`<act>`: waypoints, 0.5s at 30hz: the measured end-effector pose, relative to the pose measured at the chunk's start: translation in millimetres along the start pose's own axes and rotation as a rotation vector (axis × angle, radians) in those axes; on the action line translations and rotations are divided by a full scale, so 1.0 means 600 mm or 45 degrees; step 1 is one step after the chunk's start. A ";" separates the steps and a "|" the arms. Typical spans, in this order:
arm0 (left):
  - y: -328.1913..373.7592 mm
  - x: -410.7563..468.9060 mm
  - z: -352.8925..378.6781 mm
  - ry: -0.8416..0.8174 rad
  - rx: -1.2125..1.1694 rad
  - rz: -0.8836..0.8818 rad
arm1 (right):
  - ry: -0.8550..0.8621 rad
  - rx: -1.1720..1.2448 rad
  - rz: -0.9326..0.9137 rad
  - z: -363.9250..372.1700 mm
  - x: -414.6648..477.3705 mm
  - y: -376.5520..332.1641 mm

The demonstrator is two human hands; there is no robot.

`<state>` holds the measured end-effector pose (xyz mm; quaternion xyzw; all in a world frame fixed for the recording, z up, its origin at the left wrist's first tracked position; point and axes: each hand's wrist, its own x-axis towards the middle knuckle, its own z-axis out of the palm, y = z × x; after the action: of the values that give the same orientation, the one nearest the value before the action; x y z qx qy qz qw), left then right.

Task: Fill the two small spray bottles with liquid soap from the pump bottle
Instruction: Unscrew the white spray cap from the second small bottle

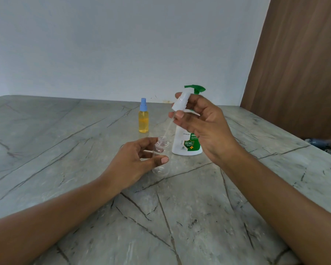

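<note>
A clear, empty small spray bottle (161, 150) stands upright on the marble table (84, 150), its neck uncovered. My left hand (136, 161) grips it around the body. Above it, my right hand (203, 123) pinches the bottle's white spray cap (181, 101), whose thin dip tube (167, 129) hangs down with its tip at the open neck. Behind my right hand stands the white pump bottle (185, 145) with a green pump head (196, 88). A second small spray bottle (143, 119), filled with yellow liquid and closed with a blue cap, stands to the left at the back.
The table meets a pale wall (122, 44) at the back. A brown wooden panel (298, 64) rises at the right. A blurred dark object (325, 143) lies at the table's right edge.
</note>
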<state>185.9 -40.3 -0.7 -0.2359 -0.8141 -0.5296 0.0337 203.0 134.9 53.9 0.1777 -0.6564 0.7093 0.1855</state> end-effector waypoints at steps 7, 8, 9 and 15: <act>0.000 -0.006 -0.004 -0.022 -0.023 0.012 | 0.106 0.329 0.049 -0.053 0.010 -0.049; 0.000 -0.007 -0.003 -0.021 -0.026 0.016 | 0.069 0.314 0.078 -0.069 0.011 -0.058; 0.001 -0.007 -0.003 -0.021 -0.030 0.020 | 0.030 0.274 0.113 -0.085 0.011 -0.066; 0.000 -0.007 -0.006 -0.018 -0.035 0.011 | 0.029 0.101 0.354 -0.214 0.007 -0.066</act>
<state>188.9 -44.9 -0.7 -0.2436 -0.8060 -0.5388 0.0271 218.2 265.5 80.6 0.0843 -0.6441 0.7554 0.0858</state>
